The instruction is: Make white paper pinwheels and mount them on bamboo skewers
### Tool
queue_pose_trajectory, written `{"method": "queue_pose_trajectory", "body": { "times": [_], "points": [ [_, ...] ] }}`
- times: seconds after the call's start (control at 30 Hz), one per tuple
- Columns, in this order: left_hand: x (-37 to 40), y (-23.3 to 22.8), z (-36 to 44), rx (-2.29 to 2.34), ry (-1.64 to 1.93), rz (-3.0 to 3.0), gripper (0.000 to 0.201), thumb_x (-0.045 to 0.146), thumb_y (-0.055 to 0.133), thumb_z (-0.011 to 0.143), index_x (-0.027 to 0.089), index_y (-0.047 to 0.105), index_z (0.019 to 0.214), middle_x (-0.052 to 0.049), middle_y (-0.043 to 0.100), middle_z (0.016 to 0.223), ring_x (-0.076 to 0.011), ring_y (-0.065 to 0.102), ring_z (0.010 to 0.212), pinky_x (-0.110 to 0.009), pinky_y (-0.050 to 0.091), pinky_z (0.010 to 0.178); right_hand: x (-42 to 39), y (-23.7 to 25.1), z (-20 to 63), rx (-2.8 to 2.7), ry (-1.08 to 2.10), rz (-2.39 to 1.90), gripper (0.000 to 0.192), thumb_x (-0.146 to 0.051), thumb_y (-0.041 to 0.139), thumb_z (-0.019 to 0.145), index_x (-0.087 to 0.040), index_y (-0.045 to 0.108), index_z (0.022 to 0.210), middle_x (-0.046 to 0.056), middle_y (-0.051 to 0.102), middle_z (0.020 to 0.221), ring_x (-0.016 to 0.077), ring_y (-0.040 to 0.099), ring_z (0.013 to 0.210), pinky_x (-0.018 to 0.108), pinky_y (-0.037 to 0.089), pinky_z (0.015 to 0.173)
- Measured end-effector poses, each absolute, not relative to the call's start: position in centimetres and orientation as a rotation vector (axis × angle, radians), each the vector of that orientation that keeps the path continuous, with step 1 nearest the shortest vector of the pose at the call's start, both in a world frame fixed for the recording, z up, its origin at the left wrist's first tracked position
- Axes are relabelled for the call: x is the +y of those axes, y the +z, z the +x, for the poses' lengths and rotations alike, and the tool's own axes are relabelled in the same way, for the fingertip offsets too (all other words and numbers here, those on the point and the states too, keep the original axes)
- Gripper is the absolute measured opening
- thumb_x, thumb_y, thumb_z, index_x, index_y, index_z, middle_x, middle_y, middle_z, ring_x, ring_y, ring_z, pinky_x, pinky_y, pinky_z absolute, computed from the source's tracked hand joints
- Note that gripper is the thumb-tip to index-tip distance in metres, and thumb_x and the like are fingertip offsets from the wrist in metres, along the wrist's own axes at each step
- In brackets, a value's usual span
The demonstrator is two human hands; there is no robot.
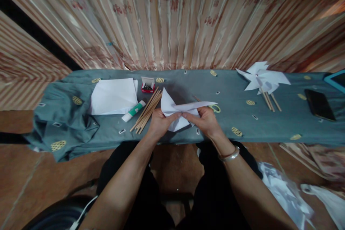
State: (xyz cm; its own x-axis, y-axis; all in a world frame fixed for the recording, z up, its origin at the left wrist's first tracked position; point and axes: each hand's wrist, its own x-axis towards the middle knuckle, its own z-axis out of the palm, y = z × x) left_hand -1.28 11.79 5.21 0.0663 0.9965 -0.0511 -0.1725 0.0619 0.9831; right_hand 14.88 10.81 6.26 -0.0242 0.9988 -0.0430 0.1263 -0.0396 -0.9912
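Down through the head camera, we see our left hand [159, 121] and our right hand [205, 119] pinched shut on a folded white paper sheet [180, 112], thumbs and fingertips meeting at its middle. It sits just above the near edge of the grey-green cloth-covered table [188, 90], about midway along it. The sheet is creased and partly cut: one pointed flap stands up to the left, a long narrow flap stretches flat to the right, and a lower corner hangs down between our hands. A silver metal bangle [229, 155] circles our right wrist.

Just left of our left hand lies a bundle of thin wooden sticks [147, 111], slanting from the near edge toward the far edge. Beside it rests a white and green glue stick [133, 111], and past that a stack of plain white paper sheets [114, 96] toward the left end. A small red open box of pins [148, 85] sits near the far edge. Green-handled scissors [215, 108] peek out just beyond our right hand.

Toward the right end lies a finished white paper pinwheel on wooden sticks [261, 78], and nearer the right edge a black smartphone [319, 104], well apart from our hands.
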Motion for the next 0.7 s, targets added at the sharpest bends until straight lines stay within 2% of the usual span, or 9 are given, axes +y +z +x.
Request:
{"method": "queue_pose_trajectory", "body": {
  "times": [0.23, 0.7],
  "points": [
    [11.70, 5.32, -1.24, 1.062, 1.188, 1.031, 0.025, 0.027, 0.082, 0.055, 0.011, 0.074, 0.073, -0.002, 0.073, 0.069, -0.0149, 0.064, 0.061, -0.026, 0.052, 0.063, 10.83, 6.06, 14.97, -1.301, 1.206, -1.324, 0.029, -0.040, 0.077, 0.063, -0.016, 0.075, 0.080, 0.005, 0.074, 0.076, 0.0181, 0.066, 0.066, 0.031, 0.055, 0.061],
    [11.83, 4.95, -1.16, 1.047, 1.208, 1.000, 0.028, 0.026, 0.085, 0.053, 0.011, 0.074, 0.074, -0.002, 0.072, 0.068, -0.0142, 0.063, 0.060, -0.026, 0.052, 0.061, 10.66, 6.54, 14.80, -1.297, 1.237, -1.317, 0.031, -0.041, 0.077, 0.064, -0.015, 0.074, 0.080, 0.005, 0.075, 0.076, 0.0187, 0.067, 0.066, 0.030, 0.056, 0.059]
  ]
}}
